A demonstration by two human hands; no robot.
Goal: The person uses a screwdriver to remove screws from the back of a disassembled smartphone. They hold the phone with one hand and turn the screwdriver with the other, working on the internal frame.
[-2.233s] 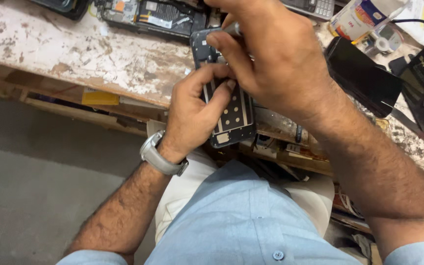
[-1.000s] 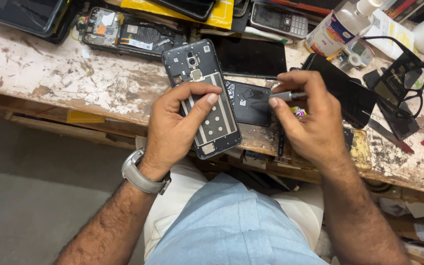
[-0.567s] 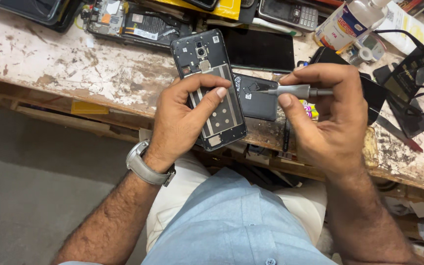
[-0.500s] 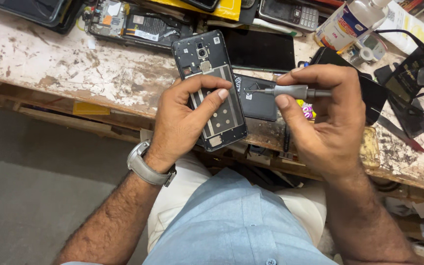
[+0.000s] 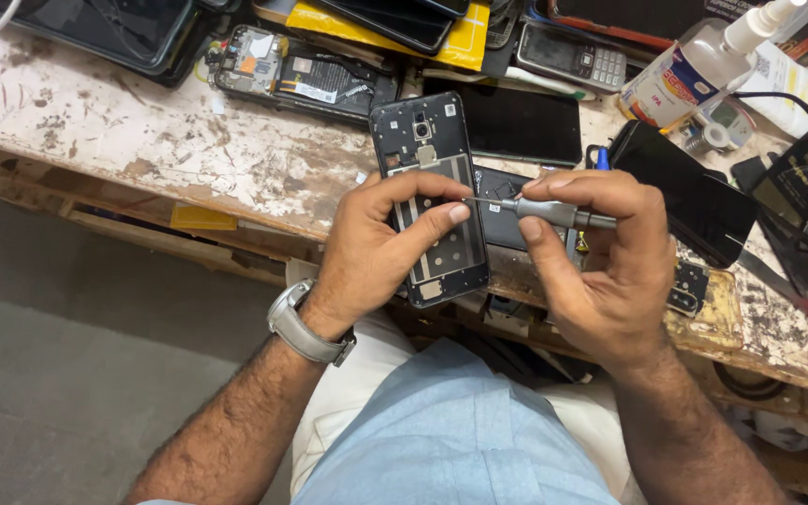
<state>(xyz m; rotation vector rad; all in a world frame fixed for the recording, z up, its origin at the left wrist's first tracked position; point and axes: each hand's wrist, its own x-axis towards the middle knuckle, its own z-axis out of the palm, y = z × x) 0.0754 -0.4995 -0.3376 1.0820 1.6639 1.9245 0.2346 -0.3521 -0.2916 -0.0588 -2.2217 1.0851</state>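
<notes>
Opened phone over a crowded worktop (image 5: 123, 154)

Left hand (image 5: 381, 248) grips the phone frame (image 5: 432, 201); right hand (image 5: 600, 266) pinches a screwdriver (image 5: 554, 212). Phones, a spray bottle (image 5: 694, 70) lie beyond.

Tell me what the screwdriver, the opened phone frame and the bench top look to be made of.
Screwdriver: grey metal, by its dull satin sheen and thin steel-like shaft. Phone frame: probably matt black plastic with metal plates, judging by the brighter silvery strips inside. Bench top: likely painted wood, its pale coat chipped to brown patches.
</notes>
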